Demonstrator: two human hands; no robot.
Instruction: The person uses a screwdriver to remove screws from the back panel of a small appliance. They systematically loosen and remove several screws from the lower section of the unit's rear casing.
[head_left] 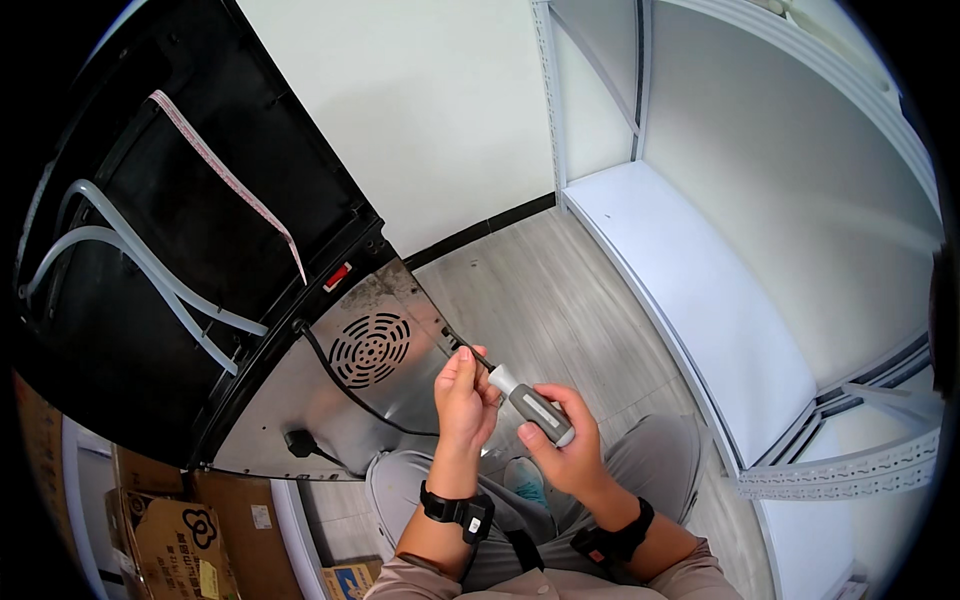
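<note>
My right hand (pixel 566 440) is wrapped round the grey handle of a screwdriver (pixel 540 412). Its dark shaft slants up and left to the right edge of a metal panel (pixel 290 400) on a black appliance. My left hand (pixel 466 398) has its fingers closed at the shaft, close to the panel's edge. Exactly where the tip sits is hard to see. Round vent slots (pixel 370 350) are cut in the panel. A black power cord (pixel 345 385) hangs across it, and a black plug (pixel 299 443) lies near its lower edge.
Two pale hoses (pixel 150 262) and a red-and-white strip (pixel 220 165) lie against the black upper housing (pixel 270 130). A red switch (pixel 338 277) sits at its base. White shelving (pixel 690 290) stands at right. Cardboard boxes (pixel 190 540) fill the lower left.
</note>
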